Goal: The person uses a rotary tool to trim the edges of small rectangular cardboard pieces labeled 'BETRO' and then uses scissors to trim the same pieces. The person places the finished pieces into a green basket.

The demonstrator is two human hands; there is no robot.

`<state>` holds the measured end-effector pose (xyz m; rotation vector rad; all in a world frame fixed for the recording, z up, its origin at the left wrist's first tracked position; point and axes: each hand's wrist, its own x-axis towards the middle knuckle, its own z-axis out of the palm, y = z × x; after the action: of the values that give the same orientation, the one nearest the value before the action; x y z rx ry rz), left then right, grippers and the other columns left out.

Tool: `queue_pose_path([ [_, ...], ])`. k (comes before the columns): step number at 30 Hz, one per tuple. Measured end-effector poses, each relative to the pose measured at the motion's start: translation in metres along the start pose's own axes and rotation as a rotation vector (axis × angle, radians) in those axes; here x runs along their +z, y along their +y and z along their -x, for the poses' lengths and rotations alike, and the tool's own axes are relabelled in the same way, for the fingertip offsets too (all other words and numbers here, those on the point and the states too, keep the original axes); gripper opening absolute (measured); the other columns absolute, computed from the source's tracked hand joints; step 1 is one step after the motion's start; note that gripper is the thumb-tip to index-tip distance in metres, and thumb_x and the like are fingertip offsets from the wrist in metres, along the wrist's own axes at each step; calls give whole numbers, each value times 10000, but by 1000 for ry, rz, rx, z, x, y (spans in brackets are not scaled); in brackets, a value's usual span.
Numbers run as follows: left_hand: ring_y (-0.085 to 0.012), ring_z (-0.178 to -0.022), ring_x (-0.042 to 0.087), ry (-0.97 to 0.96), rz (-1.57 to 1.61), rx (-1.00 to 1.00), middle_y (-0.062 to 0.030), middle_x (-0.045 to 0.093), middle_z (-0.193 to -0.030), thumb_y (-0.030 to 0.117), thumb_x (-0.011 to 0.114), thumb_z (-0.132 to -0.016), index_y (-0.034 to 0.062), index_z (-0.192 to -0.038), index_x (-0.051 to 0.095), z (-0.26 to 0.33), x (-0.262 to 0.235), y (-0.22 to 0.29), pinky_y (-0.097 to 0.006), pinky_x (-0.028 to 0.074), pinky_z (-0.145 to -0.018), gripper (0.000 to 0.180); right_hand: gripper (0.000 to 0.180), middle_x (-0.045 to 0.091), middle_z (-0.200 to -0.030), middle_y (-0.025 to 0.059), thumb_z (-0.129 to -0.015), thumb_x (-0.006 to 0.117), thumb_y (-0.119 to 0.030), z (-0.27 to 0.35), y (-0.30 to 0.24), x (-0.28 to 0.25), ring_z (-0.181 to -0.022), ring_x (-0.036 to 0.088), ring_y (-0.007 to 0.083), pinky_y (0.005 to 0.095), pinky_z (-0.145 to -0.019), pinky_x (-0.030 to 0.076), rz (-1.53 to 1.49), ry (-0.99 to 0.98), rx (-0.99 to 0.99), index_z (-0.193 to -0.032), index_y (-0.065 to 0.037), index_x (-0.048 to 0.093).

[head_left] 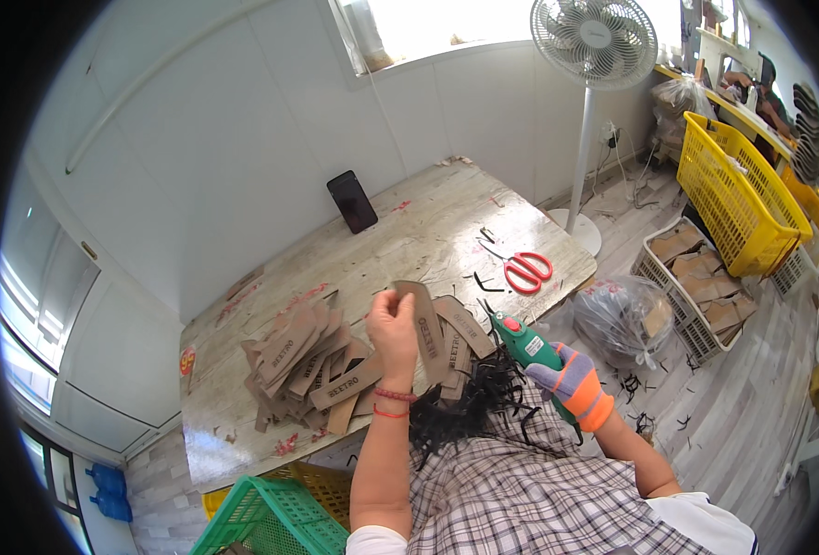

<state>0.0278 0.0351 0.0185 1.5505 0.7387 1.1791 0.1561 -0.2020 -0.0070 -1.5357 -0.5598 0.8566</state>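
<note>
Strip [425,335] held left; tool [523,346] right

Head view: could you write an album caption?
A bare left hand holds a flat brown strip, the orange-and-purple-gloved right hand a green handheld tool, at a worn, pale table.

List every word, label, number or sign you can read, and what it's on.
I can't copy wording, but print shows here:
Brown pieces: dark capitals, legible on several.
Green tool: white label, too small to read.
Table: red marks, too faint to read.
Sticker on its edge: too blurred.
Bag: red marks, blurred.
</note>
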Motion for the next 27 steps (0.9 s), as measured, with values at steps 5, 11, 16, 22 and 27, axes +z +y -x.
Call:
queue_pose_path([
  [5, -239, -725, 656, 217, 789, -540, -94, 653, -839, 58, 592, -876, 40, -928, 557, 16, -14, -35, -385, 546, -671, 66, 485, 639, -741, 25, -788, 784, -278, 2, 11, -2, -560, 553, 55, 215, -488, 444, 15, 8, -1, -1117, 17, 587],
  [11, -228, -739, 614, -89, 1075, -974, -68, 649, -800, 55, 653, -837, 53, -949, 619, 62, 8, -52, -378, 498, -696, 117, 408, 604, -751, 24, -819, 753, -188, 8, 13, 2, -582, 555, 79, 227, -493, 463, 84, 6, -19, -1115, 31, 577],
  [16, -211, -808, 635, -166, 1091, -785, -77, 670, -844, 12, 658, -840, 45, -960, 623, 68, 21, -31, -351, 519, -739, 130, 446, 631, -774, 27, -800, 776, -226, 18, 13, 3, -596, 564, 70, 219, -497, 451, 112, 30, 32, -1110, 28, 578],
  [22, -199, -823, 669, -70, 1018, -653, -69, 696, -918, -2, 656, -849, 60, -977, 624, 71, 25, -24, -348, 536, -747, 146, 476, 640, -766, 11, -788, 792, -275, 22, 16, 7, -591, 564, 57, 217, -511, 446, 273, 44, -73, -1112, 7, 587],
  [27, -194, -820, 664, -24, 1012, -616, -70, 692, -911, -1, 657, -853, 58, -971, 625, 74, 30, -29, -338, 534, -744, 136, 494, 636, -761, 7, -771, 807, -300, 24, 13, 12, -584, 553, 48, 216, -517, 446, 306, 44, -78, -1099, 4, 596],
])
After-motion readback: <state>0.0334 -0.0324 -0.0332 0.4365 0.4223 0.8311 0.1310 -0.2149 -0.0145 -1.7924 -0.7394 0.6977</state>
